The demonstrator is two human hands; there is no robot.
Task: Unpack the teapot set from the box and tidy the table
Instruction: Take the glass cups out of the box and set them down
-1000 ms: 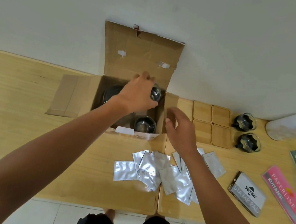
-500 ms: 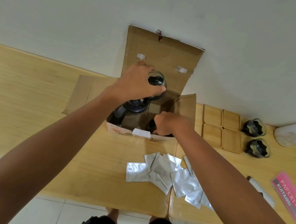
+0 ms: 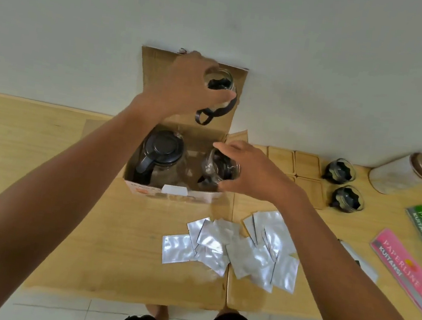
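An open cardboard box (image 3: 173, 195) stands at the table's back against the wall. Inside on the left sits a glass teapot (image 3: 161, 154) with a black lid. My left hand (image 3: 184, 86) holds a glass cup with a black handle (image 3: 217, 93), lifted above the box in front of its raised flap. My right hand (image 3: 246, 170) grips a second glass cup (image 3: 216, 170) at the box's right side, just above the rim. Two more glass cups (image 3: 340, 170) (image 3: 348, 199) stand on the table to the right.
Wooden coasters (image 3: 306, 161) lie right of the box. Several silver foil packets (image 3: 236, 246) are scattered in front of it. A white jar (image 3: 407, 172) lies at the far right, with pink and green receipt books (image 3: 409, 274) near the right edge.
My left hand has raised its cup out of the box, up to the flap. My right hand went into the box, closed on a second cup and is lifting it.
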